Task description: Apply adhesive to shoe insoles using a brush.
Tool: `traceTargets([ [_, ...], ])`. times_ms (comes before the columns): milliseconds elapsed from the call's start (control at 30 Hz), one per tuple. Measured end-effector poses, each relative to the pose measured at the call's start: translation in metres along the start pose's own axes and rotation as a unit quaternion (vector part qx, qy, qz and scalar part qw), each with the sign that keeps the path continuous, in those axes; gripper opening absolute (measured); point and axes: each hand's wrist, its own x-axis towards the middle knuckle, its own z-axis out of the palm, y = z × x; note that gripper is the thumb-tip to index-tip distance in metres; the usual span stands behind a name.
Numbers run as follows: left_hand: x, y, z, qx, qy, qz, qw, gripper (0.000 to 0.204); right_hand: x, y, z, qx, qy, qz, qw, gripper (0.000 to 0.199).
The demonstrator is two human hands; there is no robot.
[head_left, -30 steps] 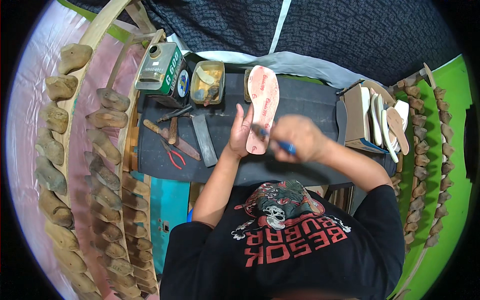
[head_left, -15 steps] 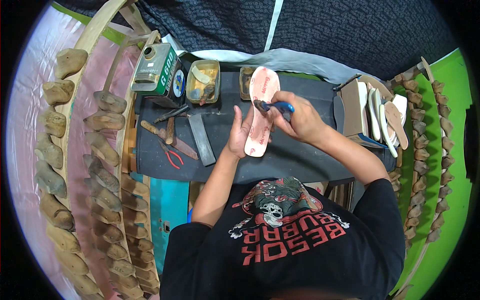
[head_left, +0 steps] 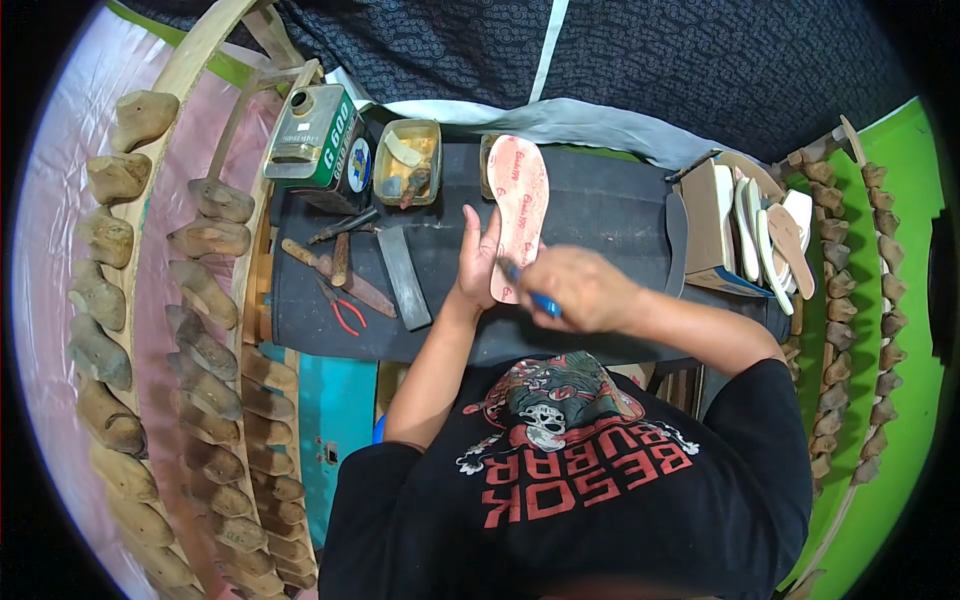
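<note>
Wooden racks: rows of shoe lasts (head_left: pixel 205 295) line the curved frame along the left rim.
Bench, far-left corner: a green metal can (head_left: pixel 318 135) stands beside a yellowish tray (head_left: pixel 408 160) of odds and ends.
Bench, left part: red-handled pliers (head_left: pixel 343 312), a grey sharpening block (head_left: pixel 403 276) and small hand tools lie on the black mat (head_left: pixel 610 215).
Left hand (head_left: pixel 478 262): fingers spread flat, pressing the left edge of the insole.
Insole (head_left: pixel 518 212): pink, printed, lying lengthwise mid-mat, its near end between both hands.
Right hand (head_left: pixel 583 288): closed around a blue-handled tool (head_left: pixel 530 290), tip touching the insole's near end.
Bench, right edge: an open box (head_left: pixel 712 215) holding stacked insoles.
</note>
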Motion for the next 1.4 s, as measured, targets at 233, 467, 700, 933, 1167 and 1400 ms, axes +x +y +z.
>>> traceTargets([
  [233, 0.003, 0.005, 0.016, -0.072, 0.069, 0.034, 0.994, 0.068, 0.006, 0.016, -0.017, -0.022, 0.104, 0.082, 0.991, 0.036],
  [467, 0.014, 0.005, -0.016, -0.038, -0.033, 0.005, 0.999, 0.056, -0.005, -0.012, -0.012, 0.032, 0.033, 0.004, 0.999, 0.03],
  [700, 0.02, 0.003, -0.029, -0.079, -0.088, 0.047, 0.992, 0.057, -0.003, -0.001, -0.013, 0.003, 0.061, 0.01, 0.998, 0.029],
  [933, 0.013, 0.008, -0.003, -0.064, 0.027, 0.043, 0.997, 0.059, 0.007, 0.004, -0.027, -0.016, 0.108, 0.067, 0.992, 0.033],
  [1167, 0.016, 0.012, -0.005, -0.035, 0.017, 0.072, 0.997, 0.056, -0.004, -0.012, -0.015, 0.052, 0.053, 0.03, 0.997, 0.03],
  [1400, 0.019, 0.009, -0.02, -0.066, -0.068, 0.055, 0.994, 0.053, -0.003, -0.008, -0.015, 0.041, 0.06, 0.057, 0.996, 0.028],
])
